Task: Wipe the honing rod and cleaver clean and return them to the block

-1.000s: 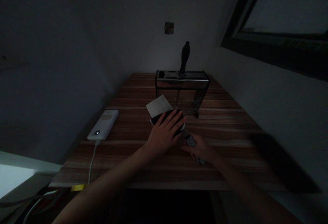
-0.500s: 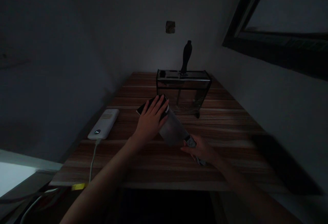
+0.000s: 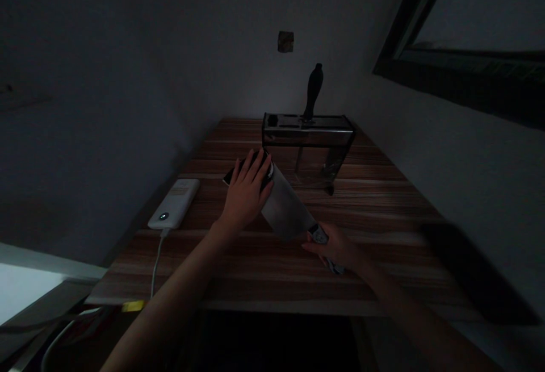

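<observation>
A cleaver [image 3: 286,204] with a broad grey blade slants over the wooden tabletop. My right hand [image 3: 337,245] is closed around its patterned metal handle, near the front of the table. At the blade's far end, my left hand [image 3: 248,186] presses a black cloth [image 3: 229,178] with a pale edge over the metal. Its fingers are spread across the cloth, and the thumb lies along the blade side. The hand hides most of the cloth, so its exact kind is hard to make out. Just beyond the blade stands a clear-sided knife block [image 3: 309,133] holding a black-handled knife [image 3: 314,91].
A white power bank [image 3: 175,203] with a cable [image 3: 155,264] lies on the left of the wood-patterned table [image 3: 361,207]. Walls rise at the back and both sides. A dark window frame [image 3: 451,79] is at upper right. The room is dim.
My left hand and the black cloth have slid slightly left and farther along the blade toward its far end, baring more metal. The right hand keeps its hold; the view has shifted slightly.
</observation>
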Demonstrator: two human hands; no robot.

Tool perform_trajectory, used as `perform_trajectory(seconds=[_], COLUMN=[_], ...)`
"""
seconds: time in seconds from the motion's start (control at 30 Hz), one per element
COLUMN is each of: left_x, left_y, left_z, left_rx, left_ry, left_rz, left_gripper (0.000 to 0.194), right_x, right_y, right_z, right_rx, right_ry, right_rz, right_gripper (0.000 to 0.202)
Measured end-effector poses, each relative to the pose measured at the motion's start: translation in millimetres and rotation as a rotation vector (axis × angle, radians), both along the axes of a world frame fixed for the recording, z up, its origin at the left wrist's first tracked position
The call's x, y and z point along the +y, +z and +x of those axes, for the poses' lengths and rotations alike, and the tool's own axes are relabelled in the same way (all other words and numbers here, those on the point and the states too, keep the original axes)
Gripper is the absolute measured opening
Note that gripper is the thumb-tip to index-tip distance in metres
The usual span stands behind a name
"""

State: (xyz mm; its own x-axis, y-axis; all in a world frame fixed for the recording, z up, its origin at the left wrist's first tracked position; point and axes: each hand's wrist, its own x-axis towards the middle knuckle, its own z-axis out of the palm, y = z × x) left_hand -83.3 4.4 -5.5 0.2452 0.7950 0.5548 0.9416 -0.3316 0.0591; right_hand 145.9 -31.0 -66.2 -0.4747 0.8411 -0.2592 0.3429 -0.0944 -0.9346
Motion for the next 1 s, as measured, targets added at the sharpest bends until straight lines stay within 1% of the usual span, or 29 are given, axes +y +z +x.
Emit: perform_trajectory(seconds=[0.23,0.57,0.8,1.0], left_x=[-2.5,-5.0,-8.5,-12.3], left_y=[-1.6,-2.6,-4.4,-6.5], left_z=[1.5,5.2,11.4,17.4], left_rx=[-0.047,-0.014,-0.011,0.027], left_ry=[-0.017,0.008,-0.028,-0.049], left_rz=[0.025,0.019,0.023,0.002], left_gripper=[0.056,0.053,0.053,0.053], right_x=[-0.3,-0.4,0.2,-0.7], right_y=[0.6,1.6,-0.6,1.6], right_z=[-0.4,0.6,0.4,0.0], right_rx=[0.003,-0.012,0.008,0.003], right_ry=[0.009,0.010,0.011,0.003], right_rz=[-0.001,0.015,0.010,0.001], right_gripper=[0.033,0.033,0.032,0.032])
